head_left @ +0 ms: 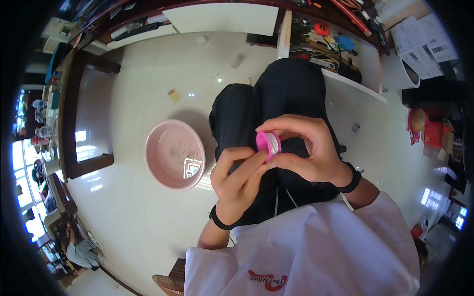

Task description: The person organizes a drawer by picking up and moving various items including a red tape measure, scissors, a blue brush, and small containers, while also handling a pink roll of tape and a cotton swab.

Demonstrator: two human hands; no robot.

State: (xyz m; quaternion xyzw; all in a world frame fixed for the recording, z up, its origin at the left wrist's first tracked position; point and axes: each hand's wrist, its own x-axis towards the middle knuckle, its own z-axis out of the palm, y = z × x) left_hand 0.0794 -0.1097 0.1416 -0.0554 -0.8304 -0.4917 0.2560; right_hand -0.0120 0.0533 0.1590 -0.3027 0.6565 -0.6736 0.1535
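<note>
A pink spool (263, 143) wound with white thread (273, 144) is held up over my lap, tilted so its hollow end faces left. My right hand (311, 148) grips it by the rim, thumb below and fingers above. The fingers of my left hand (239, 177) meet the spool's lower left edge, with a fingertip at its opening. Whether the left fingers pinch a loose thread end is too small to tell. Below both hands are my black trousers (237, 114).
A pink plastic basin (148, 159) stands on the tiled floor to my left. Ahead on the right, an open drawer (355, 85) holds tools and clutter. White boxes (422, 44) are stacked beyond it. A wooden table (68, 111) stands far left. A person (81, 251) is at lower left.
</note>
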